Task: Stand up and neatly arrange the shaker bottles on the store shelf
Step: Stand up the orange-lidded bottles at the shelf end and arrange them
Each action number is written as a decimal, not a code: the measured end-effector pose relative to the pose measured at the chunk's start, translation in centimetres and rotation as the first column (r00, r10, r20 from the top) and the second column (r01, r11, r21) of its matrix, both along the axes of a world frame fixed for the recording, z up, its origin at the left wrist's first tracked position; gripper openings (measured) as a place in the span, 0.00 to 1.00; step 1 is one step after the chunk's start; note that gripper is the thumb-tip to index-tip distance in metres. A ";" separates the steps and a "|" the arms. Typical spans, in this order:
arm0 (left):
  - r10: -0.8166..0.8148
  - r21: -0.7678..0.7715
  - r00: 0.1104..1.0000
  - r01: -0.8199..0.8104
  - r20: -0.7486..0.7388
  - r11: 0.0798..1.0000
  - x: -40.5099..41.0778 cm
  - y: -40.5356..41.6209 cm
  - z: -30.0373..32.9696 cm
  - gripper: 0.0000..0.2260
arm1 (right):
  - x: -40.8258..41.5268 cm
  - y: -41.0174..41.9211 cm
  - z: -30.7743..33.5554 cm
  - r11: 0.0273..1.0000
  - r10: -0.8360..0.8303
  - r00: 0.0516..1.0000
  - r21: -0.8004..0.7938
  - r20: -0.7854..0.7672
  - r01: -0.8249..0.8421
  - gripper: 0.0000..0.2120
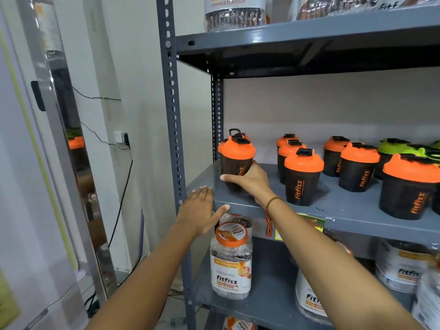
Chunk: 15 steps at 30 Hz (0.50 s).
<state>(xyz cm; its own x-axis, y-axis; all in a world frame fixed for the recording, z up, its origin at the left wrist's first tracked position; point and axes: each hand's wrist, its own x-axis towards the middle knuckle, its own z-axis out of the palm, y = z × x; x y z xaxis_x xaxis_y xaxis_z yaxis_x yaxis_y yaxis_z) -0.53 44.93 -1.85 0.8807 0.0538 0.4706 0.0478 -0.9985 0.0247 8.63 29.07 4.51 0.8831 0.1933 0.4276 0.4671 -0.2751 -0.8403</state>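
Nearest the camera, the left hand [198, 211] lies flat and spread on the front corner of the grey shelf [345, 210], fingers together and thumb hooked under the lip, holding nothing. It looks like a brace rather than a working hand. Just below it, on the lower shelf, stands a clear fitfizz jar [231, 256] with an orange-rimmed lid.

A little further in, the right hand [250, 181] is wrapped around the lower body of a black shaker bottle [237, 160] with an orange lid, thumb across the front and fingers behind. The bottle stands upright at the left end of the shelf, near the front edge, with at least one more orange-lidded shaker tight behind it; how many are in that cluster cannot be told.

Beyond, to the right, more orange-lidded shakers [303, 177] stand upright in loose rows, unevenly spaced, and green-lidded shakers [392, 148] sit at the far right, some apparently tilted or crowded.

The likely risk is at the grip: the held bottle is tall, grasped low and close to the edge, so a quick slide could tip it forward off the shelf or knock over the one behind. The forearm also passes just beside the nearest middle shaker, and a sideways sweep could clip it.
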 end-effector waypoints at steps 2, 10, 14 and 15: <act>-0.007 0.004 1.000 0.007 -0.002 1.000 0.0 0.0 0.1 0.41 | -0.1 0.4 -0.5 0.992 -0.061 0.998 -0.110 0.014 0.062 0.39; -0.014 0.023 1.000 0.014 0.002 1.000 -0.3 -0.1 0.3 0.39 | -0.6 1.5 -0.9 0.955 -0.154 0.988 -0.255 0.012 0.152 0.44; -0.019 0.020 1.000 0.019 0.008 1.000 -0.3 -0.1 0.2 0.38 | -1.0 1.5 -0.9 0.952 -0.166 0.986 -0.258 0.019 0.165 0.45; -0.019 0.024 1.000 0.019 0.007 1.000 -0.3 -0.1 0.2 0.38 | -1.1 1.5 -0.9 0.952 -0.165 0.986 -0.257 0.018 0.164 0.45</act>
<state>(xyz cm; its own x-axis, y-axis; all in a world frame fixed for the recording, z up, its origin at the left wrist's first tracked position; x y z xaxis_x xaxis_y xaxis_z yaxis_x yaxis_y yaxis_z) -0.82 44.80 -1.61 0.8781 0.0261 0.4777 0.0290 -0.9996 0.0014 7.49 30.60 3.65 0.9133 0.1477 0.3795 0.3941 -0.5547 -0.7328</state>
